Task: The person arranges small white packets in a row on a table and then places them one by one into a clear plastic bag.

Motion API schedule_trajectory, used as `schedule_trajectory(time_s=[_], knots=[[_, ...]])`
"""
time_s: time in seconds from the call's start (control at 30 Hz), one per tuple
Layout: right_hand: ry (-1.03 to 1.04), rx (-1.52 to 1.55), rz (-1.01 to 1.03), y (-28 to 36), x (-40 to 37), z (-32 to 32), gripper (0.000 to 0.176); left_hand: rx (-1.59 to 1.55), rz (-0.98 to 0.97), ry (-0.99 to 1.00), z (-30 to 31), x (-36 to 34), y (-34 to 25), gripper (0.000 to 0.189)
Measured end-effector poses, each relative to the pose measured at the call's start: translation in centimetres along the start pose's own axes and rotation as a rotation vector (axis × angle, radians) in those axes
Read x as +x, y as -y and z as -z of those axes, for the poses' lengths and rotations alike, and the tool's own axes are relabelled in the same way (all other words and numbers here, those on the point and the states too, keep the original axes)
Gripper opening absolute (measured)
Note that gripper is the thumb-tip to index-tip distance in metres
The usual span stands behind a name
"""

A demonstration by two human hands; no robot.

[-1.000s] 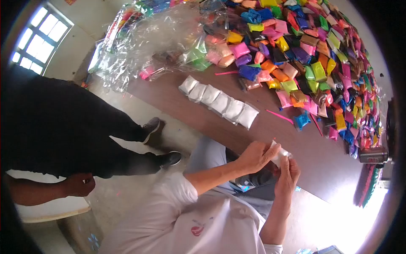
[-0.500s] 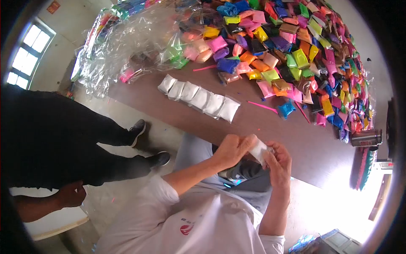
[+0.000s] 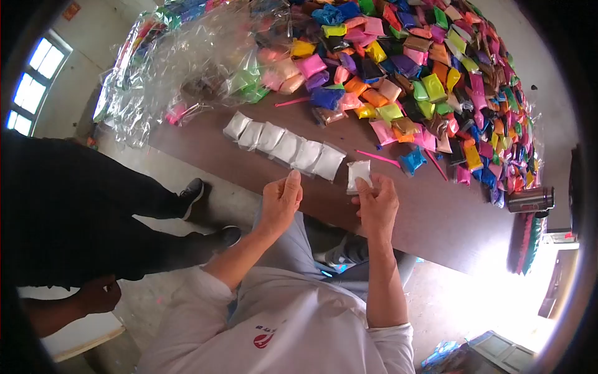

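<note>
Between the thumb and fingers of my right hand (image 3: 378, 204) is a small white packet (image 3: 359, 169), held upright just over the table. My left hand (image 3: 283, 202) is closed, its thumb laid against the curled fingers, and nothing shows in it. Its thumb tip comes close to the lower edge of a row of several white packets (image 3: 278, 144). That row lies slanted on the brown table (image 3: 430, 215), its packets side by side. Right of the held packet lie a pink stick (image 3: 378, 158) and a shiny blue packet (image 3: 412, 161).
A big heap of colourful small packets (image 3: 436, 87) covers the table's far side. Crumpled clear plastic (image 3: 187, 68) lies at the far left. A metal cup (image 3: 531, 199) sits at the right edge. Another person in dark trousers (image 3: 75, 206) stands at left.
My hands have moved apart; both were on the white packet before. The left hand has let go and shifted left, while the right hand has carried the packet up and left toward the row.
</note>
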State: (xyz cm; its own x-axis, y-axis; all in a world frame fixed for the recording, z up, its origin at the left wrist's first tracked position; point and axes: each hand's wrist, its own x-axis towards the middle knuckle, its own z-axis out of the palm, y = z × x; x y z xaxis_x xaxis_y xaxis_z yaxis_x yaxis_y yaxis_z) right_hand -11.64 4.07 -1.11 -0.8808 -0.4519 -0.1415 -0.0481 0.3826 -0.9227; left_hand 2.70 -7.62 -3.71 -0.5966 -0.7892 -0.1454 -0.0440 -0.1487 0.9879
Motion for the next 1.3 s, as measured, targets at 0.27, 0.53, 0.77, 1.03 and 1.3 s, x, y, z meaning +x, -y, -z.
schedule_trajectory(time_s=[0.27, 0.53, 0.77, 1.03, 1.3], knots=[[0.057, -0.511, 0.163, 0.3, -0.6, 1.4, 0.045, -0.090, 0.066, -0.008, -0.2, 0.5, -0.2, 0.054], [0.026, -0.534, 0.326, 0.4, 1.6, 0.6, 0.049, 0.057, 0.022, 0.045, -0.1, 0.6, 0.1, 0.051], [0.000, -0.495, 0.395, -0.2, 2.4, -0.2, 0.047, 0.092, 0.047, 0.053, -0.1, 0.7, 0.2, 0.053], [0.141, -0.125, 0.203, -0.3, 2.2, 0.7, 0.032, 0.159, 0.034, 0.157, 0.0, 0.6, -0.1, 0.049], [0.288, 0.395, -0.010, -1.0, -1.7, 0.5, 0.024, 0.145, 0.070, 0.382, -1.3, -0.2, -0.8, 0.043]])
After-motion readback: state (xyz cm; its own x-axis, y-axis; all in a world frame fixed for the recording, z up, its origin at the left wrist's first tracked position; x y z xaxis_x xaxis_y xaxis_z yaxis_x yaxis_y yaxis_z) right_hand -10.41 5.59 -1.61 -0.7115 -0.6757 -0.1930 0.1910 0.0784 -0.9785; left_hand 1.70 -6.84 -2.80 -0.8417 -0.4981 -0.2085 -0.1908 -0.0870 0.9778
